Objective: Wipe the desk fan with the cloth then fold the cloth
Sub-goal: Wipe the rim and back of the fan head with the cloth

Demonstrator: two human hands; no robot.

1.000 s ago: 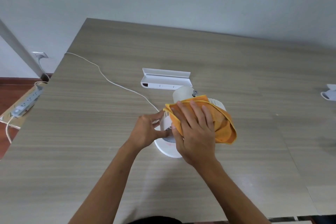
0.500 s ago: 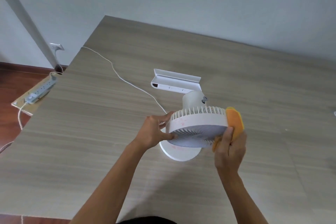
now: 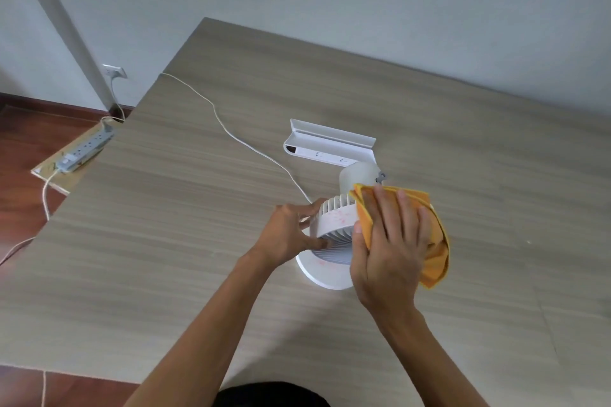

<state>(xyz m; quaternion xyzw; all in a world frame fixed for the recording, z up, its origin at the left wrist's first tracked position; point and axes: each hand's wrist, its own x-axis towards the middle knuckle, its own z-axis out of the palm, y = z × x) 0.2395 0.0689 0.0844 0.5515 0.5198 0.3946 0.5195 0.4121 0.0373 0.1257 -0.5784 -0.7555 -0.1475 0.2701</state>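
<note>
A white desk fan stands on its round base near the middle of the wooden table, its head tilted toward me. My left hand grips the left rim of the fan's head. My right hand lies flat over an orange cloth and presses it onto the top and right side of the head. The cloth hides the right half of the fan. Faint pink marks show on the rim and the base.
A white bracket-shaped box lies just behind the fan. The fan's white cord runs across the table to the left edge. A power strip rests on a board on the floor at the left.
My right hand has brought the cloth from the fan's right edge back up over the top of the head. My left hand keeps its hold on the left rim. The view shifted.
</note>
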